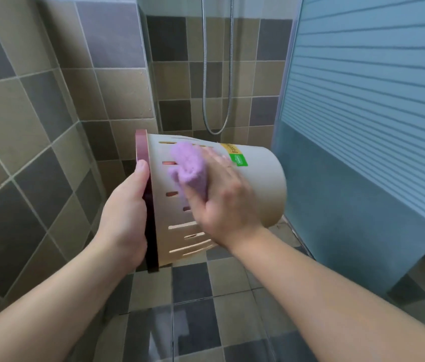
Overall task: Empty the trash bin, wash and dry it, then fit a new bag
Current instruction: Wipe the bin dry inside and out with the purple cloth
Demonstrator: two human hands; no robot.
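Tiled wall (36, 105): square tiles in beige, brown and grey are seen at far left, running down to a checkered tiled floor (193, 288).

Left hand (125, 218): curled round the rim of the trash bin; the thumb is laid along the rim's outer edge, the fingers are hidden behind it.

Trash bin (258, 184): beige plastic, held in the air on its side, above the floor. Its dark pink rim (142, 150) is turned to the left, its closed base to the right. Rows of slots are cut in the side wall near the rim. A yellow label and a green sticker (238, 160) are seen on the upper side near the base.

Cloth (189, 169): lilac, bunched, pressed against the bin's side wall.

Right hand (228, 197): laid over the cloth, fingers curled round it, holding it to the bin. The hand is blurred.

Shower hose (217, 74): metal, hung in a loop against the back wall, behind the bin.

Glass panel (362, 113): frosted, horizontally striped above, plain below, set at right, just beside the bin's base.
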